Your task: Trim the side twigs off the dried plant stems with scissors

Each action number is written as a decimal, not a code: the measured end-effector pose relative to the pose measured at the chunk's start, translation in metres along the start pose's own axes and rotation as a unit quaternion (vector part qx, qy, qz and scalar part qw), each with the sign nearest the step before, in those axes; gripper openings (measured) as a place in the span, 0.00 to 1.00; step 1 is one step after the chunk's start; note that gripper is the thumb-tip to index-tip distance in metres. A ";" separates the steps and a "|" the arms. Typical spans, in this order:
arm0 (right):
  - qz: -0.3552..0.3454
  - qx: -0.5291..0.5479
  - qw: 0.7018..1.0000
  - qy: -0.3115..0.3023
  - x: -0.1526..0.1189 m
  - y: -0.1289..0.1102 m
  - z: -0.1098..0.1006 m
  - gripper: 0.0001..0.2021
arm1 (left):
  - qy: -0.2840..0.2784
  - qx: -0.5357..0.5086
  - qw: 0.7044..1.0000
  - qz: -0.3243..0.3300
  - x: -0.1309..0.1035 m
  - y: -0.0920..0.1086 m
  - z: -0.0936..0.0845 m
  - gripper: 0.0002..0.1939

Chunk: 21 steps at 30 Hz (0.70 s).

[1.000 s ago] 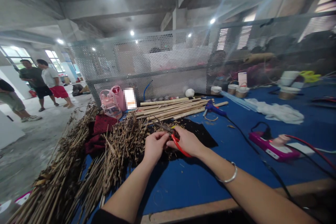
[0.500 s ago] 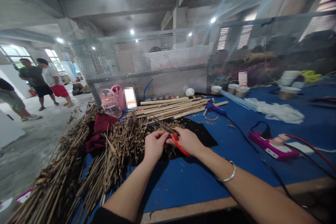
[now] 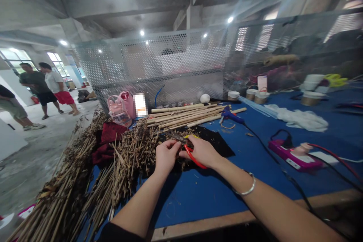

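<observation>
My right hand [image 3: 202, 152] is closed around a pair of scissors with a red handle [image 3: 195, 157], and a bit of yellow shows by the fingers. The dark blades [image 3: 176, 136] point up and to the left, just past my left fingertips. My left hand [image 3: 166, 155] is pinched beside the blades. Whatever lies between its fingers is too small to make out. Beneath both hands is a black cloth [image 3: 222, 144] with plant scraps on it. Dried brown plant stems [image 3: 136, 151] lie in a heap close to my left hand.
Pale sticks [image 3: 181, 118] lie behind the cloth, with a blue glue gun [image 3: 234, 116] at their right. A purple power strip [image 3: 296, 157] and cords lie further right. Dark red cloth [image 3: 112, 133] and a pink bag [image 3: 124, 107] are at left. A perforated metal screen [image 3: 170, 64] stands behind.
The scissors' handle has shifted slightly in my right hand, and more of its yellow part shows. My left hand stays pinched in nearly the same place.
</observation>
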State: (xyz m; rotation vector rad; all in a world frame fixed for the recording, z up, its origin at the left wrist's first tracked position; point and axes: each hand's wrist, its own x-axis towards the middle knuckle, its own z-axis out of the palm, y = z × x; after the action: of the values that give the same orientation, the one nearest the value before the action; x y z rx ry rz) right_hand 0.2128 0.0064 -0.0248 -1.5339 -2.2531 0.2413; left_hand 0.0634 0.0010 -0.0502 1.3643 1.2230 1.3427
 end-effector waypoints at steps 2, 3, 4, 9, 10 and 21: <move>0.015 -0.007 1.000 -0.005 0.001 0.001 0.001 0.22 | -0.001 0.000 1.000 -0.001 0.000 0.000 0.000 0.15; 0.021 -0.011 1.000 -0.007 0.001 0.002 0.001 0.22 | 0.000 -0.003 1.000 -0.004 0.000 0.000 -0.001 0.15; 0.026 -0.015 0.999 -0.010 0.002 0.002 0.001 0.22 | 0.001 -0.006 1.000 -0.006 0.000 0.001 -0.001 0.15; 0.039 -0.037 0.998 -0.023 0.004 0.004 0.001 0.22 | 0.010 -0.033 0.999 -0.011 0.000 0.006 0.000 0.15; 0.037 -0.039 0.998 -0.022 0.004 0.005 0.001 0.22 | 0.013 -0.039 0.999 -0.014 0.000 0.007 0.000 0.15; -0.028 0.031 0.999 -0.003 0.001 0.003 0.003 0.22 | 0.001 -0.108 0.993 -0.049 0.001 0.006 0.003 0.11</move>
State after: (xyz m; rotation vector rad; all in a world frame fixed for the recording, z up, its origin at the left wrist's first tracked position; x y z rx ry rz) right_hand 0.2137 0.0087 -0.0283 -1.4376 -2.2681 0.2969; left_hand 0.0664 0.0012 -0.0438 1.1376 1.0964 1.3636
